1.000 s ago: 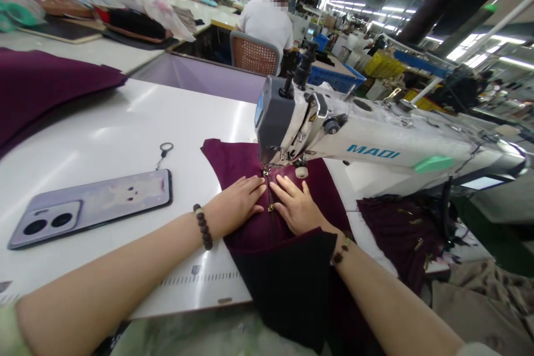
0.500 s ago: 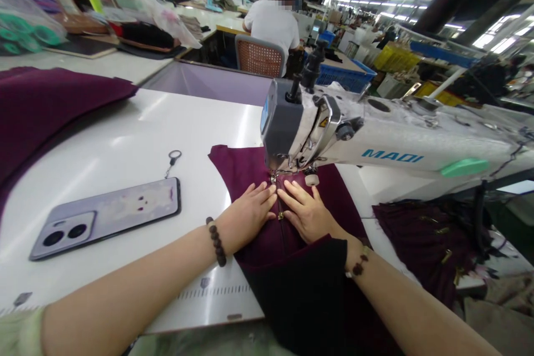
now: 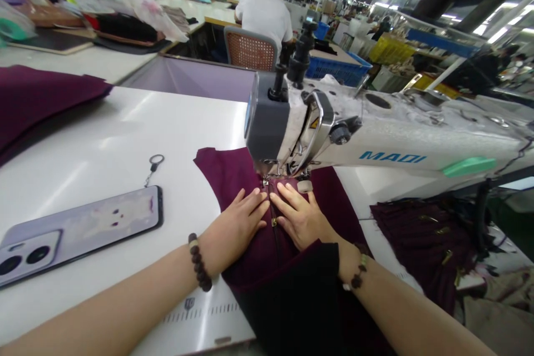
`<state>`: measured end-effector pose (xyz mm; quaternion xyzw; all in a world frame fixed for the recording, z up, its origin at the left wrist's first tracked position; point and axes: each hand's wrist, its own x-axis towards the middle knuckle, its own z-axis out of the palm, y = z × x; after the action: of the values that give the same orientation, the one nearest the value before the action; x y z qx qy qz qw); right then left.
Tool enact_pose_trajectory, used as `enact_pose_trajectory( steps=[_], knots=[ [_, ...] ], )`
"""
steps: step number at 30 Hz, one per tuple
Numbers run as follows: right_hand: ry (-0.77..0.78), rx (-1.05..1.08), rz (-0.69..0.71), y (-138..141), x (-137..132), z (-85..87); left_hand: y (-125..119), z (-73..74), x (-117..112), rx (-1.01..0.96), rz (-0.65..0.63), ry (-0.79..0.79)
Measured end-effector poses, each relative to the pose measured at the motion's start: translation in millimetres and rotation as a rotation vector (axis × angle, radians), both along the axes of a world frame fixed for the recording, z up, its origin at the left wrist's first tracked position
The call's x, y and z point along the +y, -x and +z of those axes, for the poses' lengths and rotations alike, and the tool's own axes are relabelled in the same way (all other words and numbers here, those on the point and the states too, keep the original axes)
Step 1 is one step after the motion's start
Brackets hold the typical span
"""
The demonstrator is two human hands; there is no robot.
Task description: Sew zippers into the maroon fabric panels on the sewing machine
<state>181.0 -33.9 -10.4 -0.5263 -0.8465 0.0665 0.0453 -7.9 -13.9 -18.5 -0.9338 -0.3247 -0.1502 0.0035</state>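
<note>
left hand (image 3: 238,227) and right hand (image 3: 305,221) are just lying flat, slightly splayed, on maroon fabric (image 3: 226,173) either side of the gold zipper pull (image 3: 274,222)

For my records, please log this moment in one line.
left hand: on maroon fabric, left of zipper; right hand: same fabric, right of zipper; sewing machine: over fabric

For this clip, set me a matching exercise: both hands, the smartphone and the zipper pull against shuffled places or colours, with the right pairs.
1. Left hand
2. Right hand
3. Smartphone
4. Zipper pull

A. Lying on the white tabletop
B. Resting on plum fabric, right of the zipper
C. Gold-coloured
D. Resting on plum fabric, left of the zipper

Pairs: 1-D, 2-B, 3-A, 4-C
</note>
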Motion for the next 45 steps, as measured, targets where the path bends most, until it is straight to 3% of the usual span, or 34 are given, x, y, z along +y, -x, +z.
enact_pose_trajectory(
  steps=[10, 20, 25, 29, 33, 36, 40, 45],
  knots=[
    [0.012, -0.015, 0.006, -0.3, 1.8, -0.8, 2.8, -2.6, 0.9, 0.050, -0.011, -0.029],
    [-0.005, -0.010, 0.003, 0.4, 4.3, 0.3, 2.5, 4.2, 3.9, 0.055, -0.009, 0.022],
    [-0.009, 0.000, 0.007, -0.9, 7.9, -0.8, 3.0, 5.0, 9.9, 0.040, -0.010, 0.123],
    [0.003, 0.061, 0.035, -4.6, 10.7, -1.0, 12.3, 20.3, 13.1, -0.015, -0.054, 0.336],
    [0.067, 0.169, 0.069, -5.1, 9.2, 11.3, 34.5, 47.3, -6.2, 0.005, -0.232, 0.635],
    [0.150, 0.191, 0.055, 1.3, 6.0, 29.5, 52.4, 61.6, -32.6, -0.016, -0.308, 0.764],
    [0.224, 0.141, 0.021, 13.5, 3.4, 48.7, 65.0, 69.8, -64.6, -0.116, -0.308, 0.719],
    [0.353, 0.173, 0.104, 11.8, 4.2, 49.2, 65.1, 75.1, -88.9, -0.121, -0.384, 0.697]
  ],
)
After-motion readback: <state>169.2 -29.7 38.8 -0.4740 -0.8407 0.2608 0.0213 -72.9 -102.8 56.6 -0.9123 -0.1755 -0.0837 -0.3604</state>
